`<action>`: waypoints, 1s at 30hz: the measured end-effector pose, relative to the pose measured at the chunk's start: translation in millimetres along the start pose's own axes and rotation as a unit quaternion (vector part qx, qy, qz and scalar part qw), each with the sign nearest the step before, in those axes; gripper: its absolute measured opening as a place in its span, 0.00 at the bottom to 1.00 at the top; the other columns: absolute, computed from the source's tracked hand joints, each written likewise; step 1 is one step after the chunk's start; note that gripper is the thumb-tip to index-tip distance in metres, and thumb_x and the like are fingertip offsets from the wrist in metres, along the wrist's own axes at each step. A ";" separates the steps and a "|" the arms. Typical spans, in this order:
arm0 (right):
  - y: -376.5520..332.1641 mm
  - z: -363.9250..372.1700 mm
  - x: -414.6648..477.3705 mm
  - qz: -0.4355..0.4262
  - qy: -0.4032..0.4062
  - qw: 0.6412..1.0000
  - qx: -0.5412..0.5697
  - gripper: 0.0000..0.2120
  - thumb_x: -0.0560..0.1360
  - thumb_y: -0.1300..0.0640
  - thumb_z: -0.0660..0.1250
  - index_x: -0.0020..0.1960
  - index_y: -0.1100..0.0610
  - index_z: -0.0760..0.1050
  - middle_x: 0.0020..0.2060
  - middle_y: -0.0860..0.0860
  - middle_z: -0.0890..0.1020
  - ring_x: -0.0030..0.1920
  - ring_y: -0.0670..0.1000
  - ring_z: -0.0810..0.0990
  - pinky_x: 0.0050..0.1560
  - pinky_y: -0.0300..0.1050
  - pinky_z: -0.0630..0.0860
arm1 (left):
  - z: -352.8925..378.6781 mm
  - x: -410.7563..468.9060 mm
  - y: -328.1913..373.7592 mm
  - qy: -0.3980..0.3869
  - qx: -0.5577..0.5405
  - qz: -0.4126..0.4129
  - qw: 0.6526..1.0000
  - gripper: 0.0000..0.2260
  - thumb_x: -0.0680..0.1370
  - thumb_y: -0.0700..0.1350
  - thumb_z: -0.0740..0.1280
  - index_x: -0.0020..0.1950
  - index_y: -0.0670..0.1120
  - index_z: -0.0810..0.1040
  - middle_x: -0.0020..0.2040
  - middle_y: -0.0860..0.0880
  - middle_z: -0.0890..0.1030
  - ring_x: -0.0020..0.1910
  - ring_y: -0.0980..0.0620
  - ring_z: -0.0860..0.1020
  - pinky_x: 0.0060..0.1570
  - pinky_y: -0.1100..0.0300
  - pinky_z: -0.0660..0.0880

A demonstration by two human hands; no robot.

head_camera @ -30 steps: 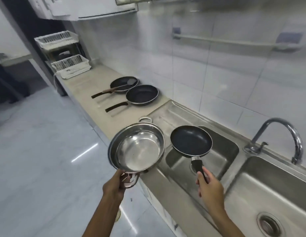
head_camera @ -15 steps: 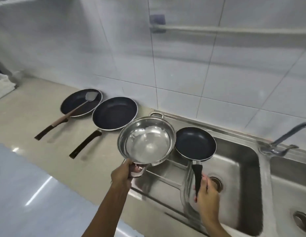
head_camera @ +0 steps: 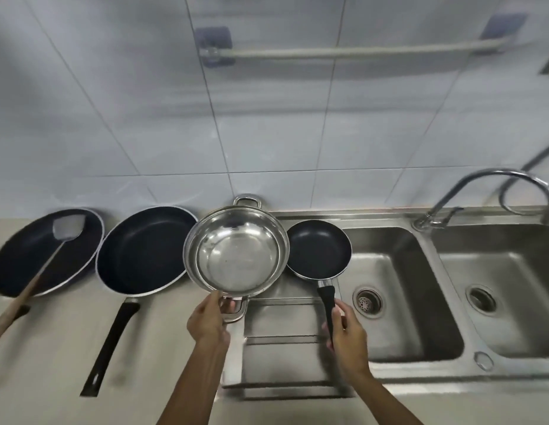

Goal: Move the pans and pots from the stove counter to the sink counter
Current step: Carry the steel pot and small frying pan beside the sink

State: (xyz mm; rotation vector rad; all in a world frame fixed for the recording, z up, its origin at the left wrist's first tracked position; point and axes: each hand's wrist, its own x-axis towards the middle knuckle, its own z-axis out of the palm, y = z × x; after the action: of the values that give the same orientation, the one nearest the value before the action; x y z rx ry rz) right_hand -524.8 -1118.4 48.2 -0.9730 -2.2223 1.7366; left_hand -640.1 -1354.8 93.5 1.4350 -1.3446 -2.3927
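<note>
Now square to the wall, where before I stood at an angle. Two dark pans (head_camera: 144, 250) rest on the counter (head_camera: 52, 348). Left hand (head_camera: 208, 320) clamps the steel pot (head_camera: 236, 251) handle; right hand (head_camera: 348, 329) pinches the small pan (head_camera: 317, 248) handle, both above the drainboard (head_camera: 285, 360).

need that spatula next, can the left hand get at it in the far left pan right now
Probably not yet: the left hand is gripping the steel pot. The spatula itself lies uncovered.
</note>
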 end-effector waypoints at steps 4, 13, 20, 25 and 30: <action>-10.0 8.3 -1.6 0.018 -0.019 1.000 -0.004 0.11 0.85 0.54 0.60 0.65 0.46 0.75 0.34 0.56 0.85 0.24 0.50 0.77 0.23 0.44 0.77 | -1.5 7.2 0.6 0.004 0.003 0.000 1.000 0.12 0.70 0.34 0.76 0.52 0.38 0.80 0.42 0.41 0.84 0.32 0.49 0.83 0.32 0.60 0.82; -6.5 11.7 11.1 0.018 -0.039 0.998 -0.037 0.17 0.85 0.56 0.61 0.73 0.49 0.72 0.33 0.56 0.85 0.24 0.51 0.77 0.23 0.46 0.78 | -1.1 14.5 -6.9 0.014 0.002 0.021 1.000 0.11 0.72 0.35 0.76 0.51 0.42 0.78 0.41 0.43 0.83 0.33 0.46 0.84 0.27 0.62 0.80; -1.9 17.0 35.3 0.010 -0.056 0.998 -0.040 0.19 0.85 0.55 0.61 0.76 0.50 0.69 0.37 0.60 0.85 0.24 0.57 0.79 0.27 0.55 0.83 | 0.7 22.0 -21.0 0.002 0.026 0.028 0.999 0.10 0.74 0.38 0.77 0.50 0.42 0.77 0.52 0.38 0.83 0.39 0.43 0.83 0.50 0.45 0.82; -2.2 15.3 52.5 -0.007 -0.079 0.995 -0.061 0.21 0.85 0.54 0.60 0.77 0.50 0.66 0.37 0.59 0.85 0.25 0.57 0.80 0.29 0.53 0.82 | 1.9 27.5 -19.9 -0.006 0.017 0.026 0.999 0.17 0.74 0.42 0.77 0.59 0.37 0.78 0.58 0.36 0.84 0.52 0.34 0.84 0.59 0.37 0.79; -0.2 11.0 59.1 -0.006 -0.094 0.995 -0.029 0.21 0.85 0.55 0.61 0.77 0.49 0.66 0.35 0.57 0.85 0.23 0.53 0.79 0.24 0.46 0.79 | 6.1 28.9 -22.5 0.012 0.036 0.046 0.998 0.12 0.74 0.44 0.77 0.53 0.42 0.79 0.51 0.40 0.85 0.45 0.41 0.84 0.58 0.41 0.80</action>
State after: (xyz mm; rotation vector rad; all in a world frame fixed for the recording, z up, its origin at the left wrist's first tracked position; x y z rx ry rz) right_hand -576.2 -1093.4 29.6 -0.8351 -2.3993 1.8381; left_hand -652.7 -1349.5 59.0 1.3818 -1.4724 -2.2843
